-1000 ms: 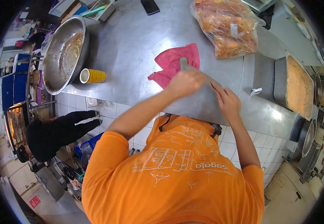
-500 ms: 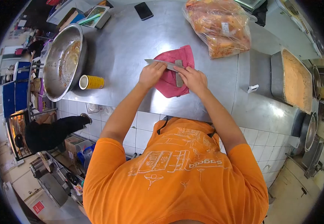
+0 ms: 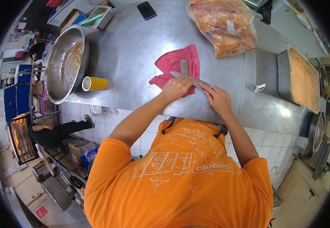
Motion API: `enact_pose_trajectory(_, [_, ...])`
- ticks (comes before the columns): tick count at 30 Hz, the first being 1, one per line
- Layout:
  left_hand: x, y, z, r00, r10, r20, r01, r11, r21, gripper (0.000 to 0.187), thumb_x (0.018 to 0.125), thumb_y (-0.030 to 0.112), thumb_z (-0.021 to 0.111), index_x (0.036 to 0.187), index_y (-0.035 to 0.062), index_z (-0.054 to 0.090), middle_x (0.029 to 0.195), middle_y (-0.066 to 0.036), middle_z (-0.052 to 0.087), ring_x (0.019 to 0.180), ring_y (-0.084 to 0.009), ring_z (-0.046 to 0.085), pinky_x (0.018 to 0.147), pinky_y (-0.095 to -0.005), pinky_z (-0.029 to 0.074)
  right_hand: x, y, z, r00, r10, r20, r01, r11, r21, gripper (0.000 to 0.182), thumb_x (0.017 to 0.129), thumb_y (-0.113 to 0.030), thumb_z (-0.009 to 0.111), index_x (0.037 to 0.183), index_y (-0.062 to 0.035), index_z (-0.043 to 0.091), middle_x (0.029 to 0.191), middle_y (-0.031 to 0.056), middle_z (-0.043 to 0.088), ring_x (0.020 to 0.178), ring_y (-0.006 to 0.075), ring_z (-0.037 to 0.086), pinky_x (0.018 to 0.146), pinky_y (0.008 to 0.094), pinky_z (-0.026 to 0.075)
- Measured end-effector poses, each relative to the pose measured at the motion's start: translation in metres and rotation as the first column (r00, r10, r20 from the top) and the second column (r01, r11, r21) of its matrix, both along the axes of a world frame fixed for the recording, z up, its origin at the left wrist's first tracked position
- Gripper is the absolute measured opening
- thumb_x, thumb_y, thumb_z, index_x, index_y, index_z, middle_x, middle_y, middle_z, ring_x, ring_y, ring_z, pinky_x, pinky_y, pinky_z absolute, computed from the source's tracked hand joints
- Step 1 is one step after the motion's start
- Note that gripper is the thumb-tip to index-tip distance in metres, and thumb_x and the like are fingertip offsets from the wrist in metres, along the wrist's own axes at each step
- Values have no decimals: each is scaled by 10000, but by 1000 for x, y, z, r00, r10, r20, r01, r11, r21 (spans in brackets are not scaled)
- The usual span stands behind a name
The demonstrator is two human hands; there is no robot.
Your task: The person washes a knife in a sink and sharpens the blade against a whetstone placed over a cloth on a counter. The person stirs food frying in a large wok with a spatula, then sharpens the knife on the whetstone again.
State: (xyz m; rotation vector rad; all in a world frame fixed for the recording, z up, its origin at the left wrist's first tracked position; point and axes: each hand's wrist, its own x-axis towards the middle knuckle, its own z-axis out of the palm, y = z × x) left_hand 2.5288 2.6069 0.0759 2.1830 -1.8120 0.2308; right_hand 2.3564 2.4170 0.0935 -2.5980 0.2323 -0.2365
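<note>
A knife [image 3: 200, 81] lies slantwise across the near part of a grey sharpening stone [image 3: 184, 65], its tip pointing to the upper left. Under the stone is a crumpled red cloth [image 3: 167, 62] on the metal counter. My right hand [image 3: 219, 99] is closed round the knife's handle end, which it mostly hides. The fingers of my left hand [image 3: 177, 88] are bent and pressed together on the blade. Part of the cloth's near edge disappears behind my left hand.
On the steel counter [image 3: 130, 57] stand a large metal bowl [image 3: 82, 57] and a yellow can [image 3: 98, 84]. A phone [image 3: 146, 10], a bag of marinated meat [image 3: 225, 30] and a deep tray [image 3: 284, 78] lie farther out. A person in black [image 3: 54, 133] is at left.
Both hands have drawn the knife towards me and to the right across the stone. More of the stone and cloth shows. The person in black has shifted, and a shoe now shows.
</note>
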Motion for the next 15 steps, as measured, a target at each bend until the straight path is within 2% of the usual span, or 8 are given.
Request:
enact_pose_trajectory(2, [-17, -7, -7, 999, -41, -7, 41, 999, -14, 314, 873, 156, 607, 1157, 43, 678, 1162, -104, 720, 996, -230, 731, 798, -343, 611, -21, -5, 9, 998, -20, -67, 22, 999, 26, 361, 991, -228, 653, 1345, -287, 689, 833, 122, 618, 775, 332, 656, 683, 457, 537])
enact_pose_trajectory(5, [-44, -26, -10, 987, -140, -82, 135, 989, -60, 281, 866, 145, 609, 1114, 30, 675, 1134, -110, 723, 978, -230, 736, 798, -350, 611, -58, -14, 7, 996, -89, 14, 89, 996, -26, 373, 968, -260, 678, 1324, -369, 702, 800, 48, 569, 682, 258, 617, 633, 402, 520])
enact_pose_trajectory(8, [-78, -49, -9, 966, -216, -140, 204, 974, -101, 254, 849, 143, 621, 1070, 33, 681, 1100, -104, 728, 956, -233, 739, 789, -356, 613, -104, -22, 20, 988, -155, 0, 153, 977, -149, 377, 955, -229, 700, 1314, -341, 716, 785, 52, 569, 666, 256, 608, 611, 398, 509])
enact_pose_trajectory(10, [-95, -61, 6, 950, -256, -176, 229, 960, -164, 240, 835, 145, 631, 1046, 45, 688, 1078, -102, 730, 940, -238, 739, 781, -358, 616, -134, -24, 35, 976, -198, -91, 175, 961, -213, 389, 946, -218, 711, 1320, -326, 716, 772, 54, 568, 657, 255, 603, 599, 392, 501])
enact_pose_trajectory(11, [-90, -66, 12, 960, -240, -143, 212, 959, -187, 227, 828, 144, 633, 1023, 42, 689, 1046, -97, 728, 929, -225, 731, 759, -347, 612, -136, -28, 38, 968, -218, -126, 182, 951, -249, 396, 942, -212, 717, 1323, -318, 716, 765, 56, 568, 653, 254, 600, 593, 389, 497])
enact_pose_trajectory(14, [-70, -64, 28, 978, -199, -54, 182, 954, -237, 202, 815, 142, 638, 982, 43, 693, 987, -80, 725, 905, -200, 717, 713, -326, 605, -109, -35, 26, 983, -184, 15, 182, 948, -263, 403, 935, -199, 725, 1322, -309, 720, 748, 54, 563, 642, 251, 592, 590, 386, 491])
enact_pose_trajectory(15, [-48, -57, 32, 982, -187, -12, 177, 949, -260, 203, 814, 141, 639, 987, 49, 695, 992, -72, 727, 901, -203, 719, 711, -326, 605, -84, -29, 28, 982, -186, 24, 187, 959, -212, 402, 933, -197, 725, 1318, -312, 722, 757, 53, 569, 646, 250, 599, 594, 387, 496])
